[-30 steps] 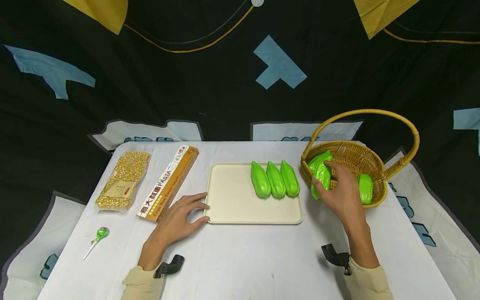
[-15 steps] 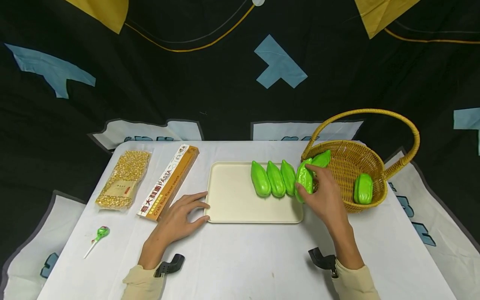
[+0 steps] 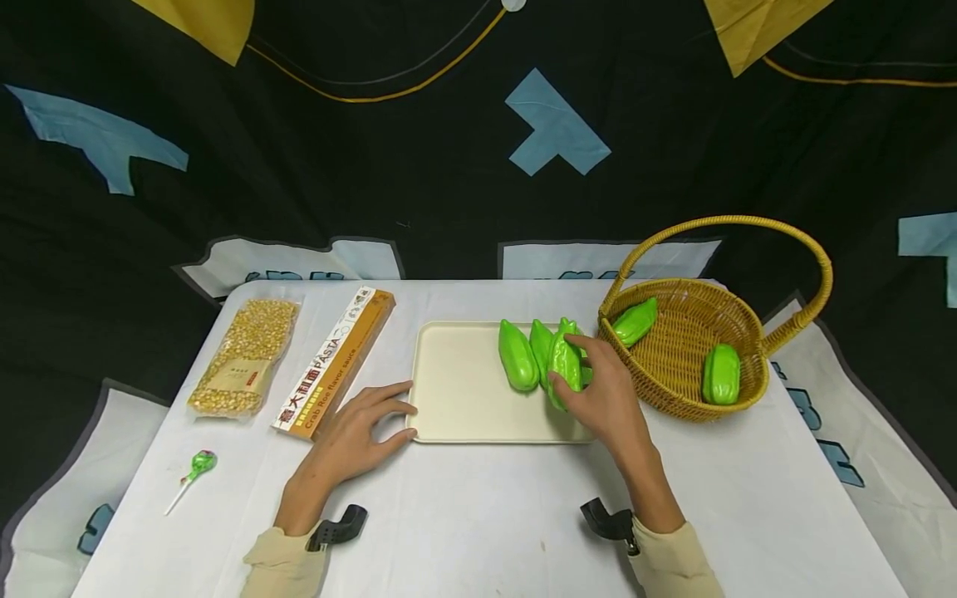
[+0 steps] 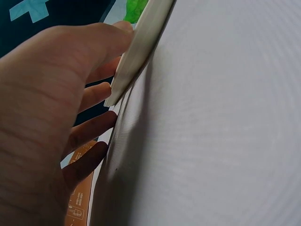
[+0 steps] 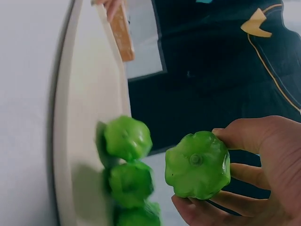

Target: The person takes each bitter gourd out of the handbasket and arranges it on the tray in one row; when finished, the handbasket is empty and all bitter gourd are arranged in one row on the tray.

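Note:
My right hand (image 3: 606, 399) pinches a glossy green bitter melon (image 3: 564, 365) between thumb and fingers, above the right part of the cream tray (image 3: 463, 407). In the right wrist view, the blunt, ribbed end of the held bitter melon (image 5: 197, 165) faces the camera, apart from the row on the tray. That row has three bitter melons, the leftmost bitter melon (image 3: 517, 357) fully visible and the others partly hidden by the held one and the hand. My left hand (image 3: 359, 436) touches the tray's left edge with spread fingers, also visible in the left wrist view.
A wicker basket (image 3: 673, 349) with a tall handle stands at right, holding two bitter melons (image 3: 721, 375). Left of the tray lie a pasta box (image 3: 336, 365), a bag of corn kernels (image 3: 247, 357) and a green lollipop (image 3: 200, 465). A dark patterned cloth hangs behind.
My right hand has lifted a bitter melon out of the basket and carried it left over the tray. The left hand stays at the tray's edge.

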`<state>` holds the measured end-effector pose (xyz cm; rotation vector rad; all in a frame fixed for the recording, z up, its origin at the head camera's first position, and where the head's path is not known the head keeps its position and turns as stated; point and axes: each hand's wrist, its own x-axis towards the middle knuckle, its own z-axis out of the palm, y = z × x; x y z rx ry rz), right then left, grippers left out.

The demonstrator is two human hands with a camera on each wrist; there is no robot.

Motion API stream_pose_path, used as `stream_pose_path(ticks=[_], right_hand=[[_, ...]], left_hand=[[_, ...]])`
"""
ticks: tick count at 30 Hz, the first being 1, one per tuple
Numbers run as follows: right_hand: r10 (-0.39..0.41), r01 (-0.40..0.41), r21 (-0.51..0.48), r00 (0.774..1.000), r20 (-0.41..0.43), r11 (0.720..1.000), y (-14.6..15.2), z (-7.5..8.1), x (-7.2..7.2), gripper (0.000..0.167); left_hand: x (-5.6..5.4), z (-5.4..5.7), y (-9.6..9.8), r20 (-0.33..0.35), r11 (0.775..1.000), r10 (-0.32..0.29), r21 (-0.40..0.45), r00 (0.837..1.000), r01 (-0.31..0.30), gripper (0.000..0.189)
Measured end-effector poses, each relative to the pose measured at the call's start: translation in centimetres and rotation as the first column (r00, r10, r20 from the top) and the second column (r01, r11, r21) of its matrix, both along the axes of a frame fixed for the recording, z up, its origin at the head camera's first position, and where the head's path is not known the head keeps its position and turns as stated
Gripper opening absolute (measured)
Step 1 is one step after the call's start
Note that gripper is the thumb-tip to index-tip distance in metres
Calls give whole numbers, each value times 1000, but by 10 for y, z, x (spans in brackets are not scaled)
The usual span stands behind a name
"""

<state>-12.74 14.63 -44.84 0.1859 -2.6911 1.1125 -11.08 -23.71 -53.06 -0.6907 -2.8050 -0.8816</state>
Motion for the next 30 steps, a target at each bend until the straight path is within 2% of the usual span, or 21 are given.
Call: stream_pose_path(ticks=[8,16,22,30], right_hand=[[47,-47,-22,999,1,999,-24,-12,-4,64],[119,-121,-30,992,-40,992,-49,-15,-7,63],[176,-176,-18,984,-34,984,-67,-21,-9,60],[183,-183,2,983,-18,983,-86,-26,-17,60]], left_hand=[[-1,-1,0,-4,1000,-6,6,1000,6,30],[-2,-3,-1,-22,1000,-14,8,1000,14,30],[-1,-3,-3,-32,1000,-15,8,999,15,29],[-1,-2,-2,-9,1000,-14,16,1000,14,30]])
